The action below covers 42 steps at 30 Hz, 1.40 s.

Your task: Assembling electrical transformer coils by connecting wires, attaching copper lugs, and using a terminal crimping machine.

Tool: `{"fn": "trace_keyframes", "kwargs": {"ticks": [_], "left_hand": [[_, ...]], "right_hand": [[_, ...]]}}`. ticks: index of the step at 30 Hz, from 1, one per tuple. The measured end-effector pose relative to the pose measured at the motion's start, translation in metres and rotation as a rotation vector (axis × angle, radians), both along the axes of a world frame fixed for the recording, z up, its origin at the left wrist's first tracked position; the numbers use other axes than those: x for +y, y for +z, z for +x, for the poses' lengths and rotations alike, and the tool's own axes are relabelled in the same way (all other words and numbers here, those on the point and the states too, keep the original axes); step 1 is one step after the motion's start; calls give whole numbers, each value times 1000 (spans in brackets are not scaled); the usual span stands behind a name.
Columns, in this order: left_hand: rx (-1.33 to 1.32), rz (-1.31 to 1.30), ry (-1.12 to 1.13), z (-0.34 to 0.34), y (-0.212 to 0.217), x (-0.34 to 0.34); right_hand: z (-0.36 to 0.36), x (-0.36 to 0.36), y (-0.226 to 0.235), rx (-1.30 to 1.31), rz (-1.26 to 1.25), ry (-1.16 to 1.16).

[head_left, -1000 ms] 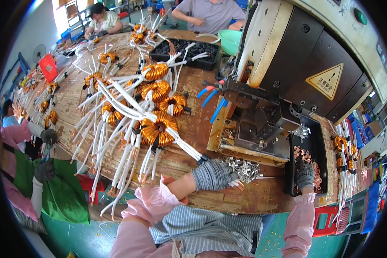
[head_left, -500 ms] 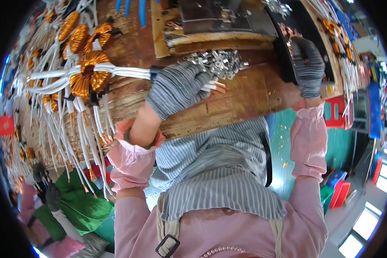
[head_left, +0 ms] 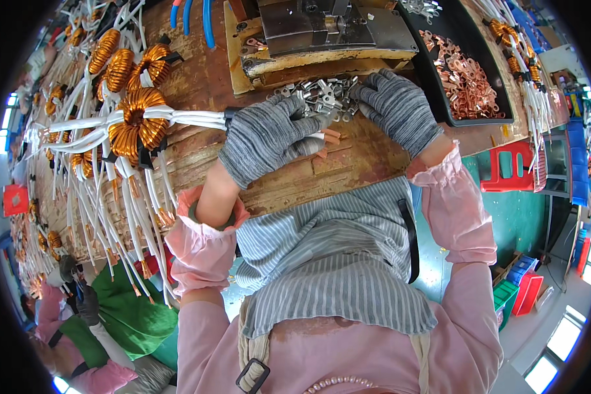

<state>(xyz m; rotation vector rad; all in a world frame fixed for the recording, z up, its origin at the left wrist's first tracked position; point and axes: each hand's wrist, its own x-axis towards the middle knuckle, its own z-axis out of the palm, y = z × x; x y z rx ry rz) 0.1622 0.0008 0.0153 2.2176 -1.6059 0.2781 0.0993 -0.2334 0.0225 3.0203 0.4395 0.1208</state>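
Observation:
My left hand (head_left: 262, 139), in a grey knit glove, is closed round a bundle of white wires (head_left: 200, 118) near their stripped copper ends (head_left: 331, 136). These wires run left to a copper-wound ring coil (head_left: 154, 132) on the wooden bench. My right hand (head_left: 399, 108), gloved alike, is at the right side of a pile of silver cable lugs (head_left: 327, 98). Its fingers are bent together with the tips among the lugs; whatever they pinch is hidden.
Behind the pile stands a metal fixture (head_left: 308, 33). A black tray (head_left: 476, 122) of copper lugs (head_left: 466, 79) sits to the right. More ring coils (head_left: 118, 69) with dangling wires crowd the left. Blue tubes (head_left: 208, 25) lie at the back. Another person's gloved hand (head_left: 87, 305) shows lower left.
My right hand has moved left from the black tray to the silver lug pile, uncovering the copper lugs. My left hand keeps hold of the wires, almost unmoved.

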Motion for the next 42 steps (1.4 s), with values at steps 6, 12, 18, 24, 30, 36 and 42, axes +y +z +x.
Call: {"fn": "trace_keyframes", "kwargs": {"ticks": [6, 12, 18, 24, 30, 36, 42], "left_hand": [[-14, -29, -45, -3, 8, -5], [191, -48, -42, -5, 24, -8], [176, -80, 58, -13, 18, -15], [238, -215, 14, -10, 23, -16], [292, -265, 25, -11, 27, -22], [353, -243, 42, -12, 26, -21], [284, -289, 24, -11, 24, -22]], "right_hand": [[1, -2, 10, 7, -29, 62], [7, 12, 11, 50, -95, 181], [18, 22, 16, 102, -71, 219], [-10, 6, 4, -88, 871, 67], [-48, 43, -11, 182, 2114, -177], [-48, 57, -21, 124, 2276, -151], [-44, 59, -25, 143, 2334, -113]]}}
